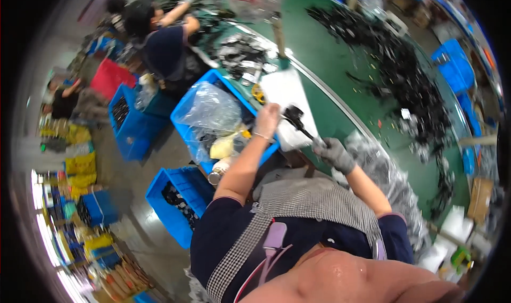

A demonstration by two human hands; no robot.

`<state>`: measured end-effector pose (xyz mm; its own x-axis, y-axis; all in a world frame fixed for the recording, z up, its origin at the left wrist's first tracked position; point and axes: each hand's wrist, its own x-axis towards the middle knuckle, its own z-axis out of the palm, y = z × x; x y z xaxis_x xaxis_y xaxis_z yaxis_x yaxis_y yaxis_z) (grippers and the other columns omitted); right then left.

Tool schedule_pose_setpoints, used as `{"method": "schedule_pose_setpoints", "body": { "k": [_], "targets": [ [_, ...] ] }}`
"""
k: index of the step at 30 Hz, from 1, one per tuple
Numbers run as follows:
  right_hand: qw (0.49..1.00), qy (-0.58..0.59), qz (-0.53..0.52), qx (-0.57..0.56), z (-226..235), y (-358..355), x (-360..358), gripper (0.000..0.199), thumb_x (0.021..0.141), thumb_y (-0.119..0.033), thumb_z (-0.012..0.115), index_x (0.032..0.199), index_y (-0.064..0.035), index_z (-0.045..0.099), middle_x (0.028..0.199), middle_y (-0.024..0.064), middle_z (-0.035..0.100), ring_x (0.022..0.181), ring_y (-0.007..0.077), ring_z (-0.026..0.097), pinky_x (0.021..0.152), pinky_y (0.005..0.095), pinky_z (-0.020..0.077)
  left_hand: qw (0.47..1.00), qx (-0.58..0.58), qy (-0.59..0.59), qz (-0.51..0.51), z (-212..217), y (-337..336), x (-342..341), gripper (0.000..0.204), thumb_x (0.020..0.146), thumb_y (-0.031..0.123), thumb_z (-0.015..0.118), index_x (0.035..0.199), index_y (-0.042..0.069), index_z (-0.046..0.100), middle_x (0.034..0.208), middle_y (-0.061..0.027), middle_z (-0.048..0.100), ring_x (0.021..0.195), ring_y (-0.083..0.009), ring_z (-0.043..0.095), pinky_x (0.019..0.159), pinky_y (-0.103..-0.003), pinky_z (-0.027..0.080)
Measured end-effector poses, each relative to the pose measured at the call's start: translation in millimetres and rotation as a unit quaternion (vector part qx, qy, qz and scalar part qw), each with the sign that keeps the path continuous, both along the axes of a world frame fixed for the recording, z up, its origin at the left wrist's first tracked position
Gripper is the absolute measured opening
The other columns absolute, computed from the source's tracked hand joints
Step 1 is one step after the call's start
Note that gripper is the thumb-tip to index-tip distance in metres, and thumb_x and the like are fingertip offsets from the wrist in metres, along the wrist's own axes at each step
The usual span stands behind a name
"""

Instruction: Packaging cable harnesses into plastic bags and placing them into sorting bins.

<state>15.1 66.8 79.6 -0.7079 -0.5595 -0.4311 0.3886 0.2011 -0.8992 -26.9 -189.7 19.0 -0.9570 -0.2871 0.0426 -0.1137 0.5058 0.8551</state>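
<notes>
A: How many hands do you have at work, and what do they hold?
B: You have two: one bare left hand [267,119] and one grey-gloved right hand [334,154], with one black tool [296,121] between them.

A: How many blue crates stand at your left?
B: You can count three open ones: one with a clear plastic bag [212,110], one lower crate [175,199] of dark parts, and one farther crate [130,124].

A: How many other people can you see?
B: Two: one in a dark top [162,44], and one seated farther left [64,98].

A: And the black parts on the green table [340,74]?
B: Too many and too blurred for you to count
</notes>
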Motion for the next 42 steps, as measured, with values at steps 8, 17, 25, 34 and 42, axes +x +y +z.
{"method": "schedule_pose_setpoints", "body": {
  "k": [8, 17, 25, 34, 42],
  "targets": [
    [0.988, 0.026, -0.096, -0.115, -22.7, -5.0, 29.1, 0.020, 0.078, -0.021, 0.065, 0.086, -0.0038, 0.057, 0.066, -0.0034, 0.051, 0.053, 0.0032, 0.043, 0.046, 0.0189, 0.0332, 0.999, 0.038, -0.004, 0.007, 1.0, 31.8, -2.2, 0.022, 0.084, 0.020, 0.051, 0.081, 0.000, 0.061, 0.062, -0.0123, 0.060, 0.056, -0.0214, 0.059, 0.054, -0.033, 0.046],
    [0.965, 0.240, -0.106, -0.033, -17.7, -11.9, 24.4, 0.016, 0.074, -0.013, 0.066, 0.081, -0.0009, 0.058, 0.064, 0.0007, 0.055, 0.054, 0.0101, 0.047, 0.052, 0.0272, 0.0425, 0.938, 0.336, 0.081, 0.020, 46.1, 40.8, -13.5, 0.015, 0.085, 0.012, 0.051, 0.081, -0.002, 0.057, 0.061, -0.0006, 0.053, 0.051, -0.0076, 0.046, 0.046, -0.023, 0.038],
    [0.967, 0.246, -0.025, 0.063, 4.6, 2.5, 32.3, 0.017, 0.073, -0.013, 0.067, 0.080, -0.0012, 0.058, 0.062, -0.0002, 0.053, 0.058, 0.0070, 0.045, 0.053, 0.0255, 0.0409, 0.854, -0.278, 0.341, -0.277, 94.0, 26.5, -0.1, 0.006, 0.074, 0.006, 0.055, 0.080, 0.005, 0.055, 0.071, -0.0084, 0.055, 0.066, -0.0234, 0.056, 0.065, -0.033, 0.046],
    [0.989, 0.128, -0.070, -0.014, 49.0, 2.6, 44.9, 0.014, 0.076, -0.011, 0.065, 0.083, -0.0009, 0.058, 0.067, -0.0027, 0.054, 0.060, 0.0055, 0.045, 0.055, 0.0220, 0.0398, 0.798, -0.390, 0.401, -0.222, 107.8, 10.8, -2.4, 0.014, 0.067, 0.009, 0.054, 0.080, 0.007, 0.055, 0.074, -0.0047, 0.053, 0.073, -0.0208, 0.054, 0.068, -0.034, 0.046],
    [0.988, 0.064, -0.127, -0.054, 44.3, 12.1, 40.0, 0.020, 0.077, -0.019, 0.067, 0.083, -0.0017, 0.060, 0.064, -0.0043, 0.052, 0.055, 0.0036, 0.042, 0.050, 0.0198, 0.0356, 0.774, -0.393, 0.425, -0.257, 106.2, 14.7, -2.6, 0.015, 0.068, 0.008, 0.055, 0.083, 0.007, 0.053, 0.073, -0.0049, 0.052, 0.071, -0.0210, 0.054, 0.065, -0.033, 0.046]
  ]
}}
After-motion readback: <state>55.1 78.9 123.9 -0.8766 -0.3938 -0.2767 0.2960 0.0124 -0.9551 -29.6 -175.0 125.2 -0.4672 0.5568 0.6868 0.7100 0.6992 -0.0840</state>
